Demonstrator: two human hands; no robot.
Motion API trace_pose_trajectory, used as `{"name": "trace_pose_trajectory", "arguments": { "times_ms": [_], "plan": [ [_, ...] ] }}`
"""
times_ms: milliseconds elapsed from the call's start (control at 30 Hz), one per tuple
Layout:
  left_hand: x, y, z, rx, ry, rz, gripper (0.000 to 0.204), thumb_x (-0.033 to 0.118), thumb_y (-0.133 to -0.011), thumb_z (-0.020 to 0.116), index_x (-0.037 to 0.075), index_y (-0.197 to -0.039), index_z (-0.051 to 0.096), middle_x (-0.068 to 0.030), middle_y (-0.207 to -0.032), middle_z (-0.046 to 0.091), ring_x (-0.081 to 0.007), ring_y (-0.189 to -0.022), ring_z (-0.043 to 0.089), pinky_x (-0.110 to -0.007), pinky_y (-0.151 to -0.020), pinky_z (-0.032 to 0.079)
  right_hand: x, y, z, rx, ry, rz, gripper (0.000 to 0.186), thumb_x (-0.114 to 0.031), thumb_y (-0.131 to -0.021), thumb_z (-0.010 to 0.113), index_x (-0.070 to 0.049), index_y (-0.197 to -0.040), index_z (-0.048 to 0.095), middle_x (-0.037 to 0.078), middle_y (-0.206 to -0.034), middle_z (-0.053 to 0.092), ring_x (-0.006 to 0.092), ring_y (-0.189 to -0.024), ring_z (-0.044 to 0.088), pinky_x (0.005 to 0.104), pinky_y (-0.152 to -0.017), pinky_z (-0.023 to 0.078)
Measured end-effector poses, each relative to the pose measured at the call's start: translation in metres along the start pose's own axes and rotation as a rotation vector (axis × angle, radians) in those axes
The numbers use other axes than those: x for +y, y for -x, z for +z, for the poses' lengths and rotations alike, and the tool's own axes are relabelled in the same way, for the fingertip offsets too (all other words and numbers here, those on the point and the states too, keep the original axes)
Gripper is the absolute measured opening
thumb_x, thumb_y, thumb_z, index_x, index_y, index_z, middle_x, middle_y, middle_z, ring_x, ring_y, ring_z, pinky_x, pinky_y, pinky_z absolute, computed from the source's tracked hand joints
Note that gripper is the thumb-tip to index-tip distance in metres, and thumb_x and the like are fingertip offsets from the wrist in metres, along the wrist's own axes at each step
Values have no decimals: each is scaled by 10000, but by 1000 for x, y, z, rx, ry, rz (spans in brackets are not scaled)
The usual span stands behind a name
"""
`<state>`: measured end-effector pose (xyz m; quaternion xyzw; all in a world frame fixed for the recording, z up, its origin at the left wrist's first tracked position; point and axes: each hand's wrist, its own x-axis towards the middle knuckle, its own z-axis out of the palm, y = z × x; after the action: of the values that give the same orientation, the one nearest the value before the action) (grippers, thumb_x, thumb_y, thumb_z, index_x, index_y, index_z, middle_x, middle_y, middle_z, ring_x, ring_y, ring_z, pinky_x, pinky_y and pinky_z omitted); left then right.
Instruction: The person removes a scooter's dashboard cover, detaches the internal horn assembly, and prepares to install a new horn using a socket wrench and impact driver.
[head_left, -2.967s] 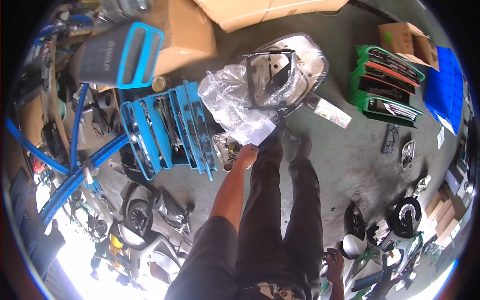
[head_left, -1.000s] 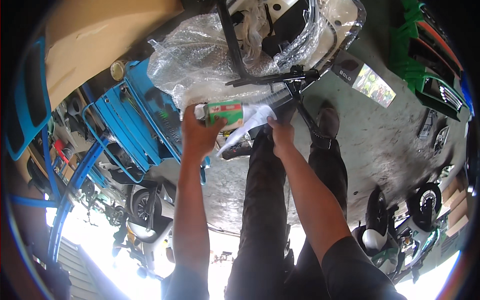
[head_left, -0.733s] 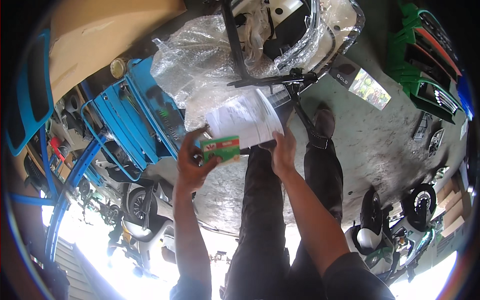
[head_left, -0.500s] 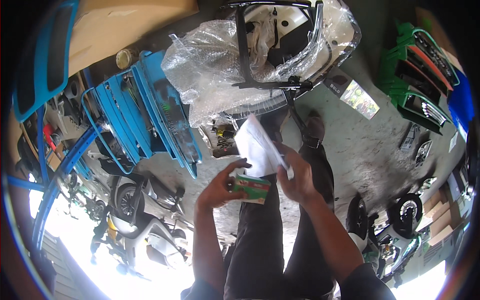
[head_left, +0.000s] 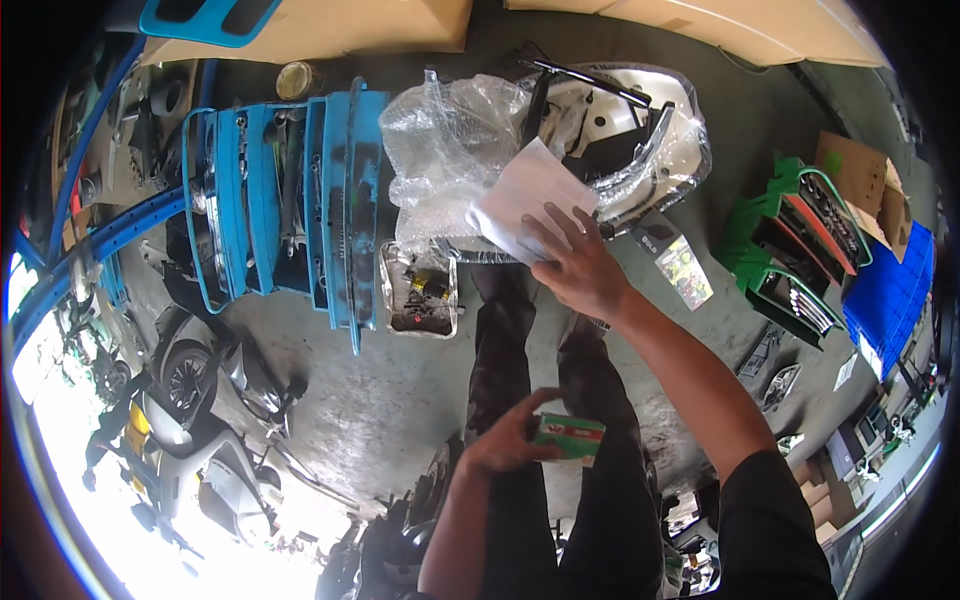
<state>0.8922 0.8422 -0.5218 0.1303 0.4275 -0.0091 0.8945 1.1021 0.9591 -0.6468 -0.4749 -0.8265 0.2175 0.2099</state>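
Observation:
My right hand [head_left: 578,262] rests with spread fingers on white papers [head_left: 528,200], which lie over clear bubble wrap [head_left: 445,130] and part of a cream molded piece [head_left: 670,100] with a black metal frame [head_left: 590,82]. My left hand [head_left: 510,435] grips a small green and red box [head_left: 570,437] lower down, over my legs. A metal tray [head_left: 393,290] with small tools and parts sits on the floor left of the papers.
Blue toolbox [head_left: 230,200] at left beside blue rails [head_left: 120,235]. Green toolbox [head_left: 745,225], blue bin [head_left: 890,300] and printed flat box [head_left: 680,270] at right. Cardboard [head_left: 680,20] at top. Scooters [head_left: 205,465] stand toward the lower left.
My right hand has moved up with the papers onto the bubble wrap, its fingers now spread. My left hand has moved down and away from them with the green box. The view has shifted.

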Motion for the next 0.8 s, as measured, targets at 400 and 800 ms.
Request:
{"name": "trace_pose_trajectory", "arguments": {
  "times_ms": [400,800],
  "plan": [
    [-34,-13,-36,-52,-112,69,753,45,-752,803,44,-1405,429,-144,-1376,520,-242,-1274,502,-359,-1092,385,101,-67,1,-836,477,455,506,-348,-889,654,-130,-1330,539,174,-1597,247,444,-1487,136,663,-1113,263],
    [-45,-13,-57,20,-65,173,797,25,-714,782,83,-1420,415,-158,-1347,535,-261,-1255,530,-355,-1066,424,151,-114,33,-639,543,1058,526,-328,-789,719,-149,-1257,562,140,-1217,637,383,-1282,501,619,-1011,392]
  ]
}}
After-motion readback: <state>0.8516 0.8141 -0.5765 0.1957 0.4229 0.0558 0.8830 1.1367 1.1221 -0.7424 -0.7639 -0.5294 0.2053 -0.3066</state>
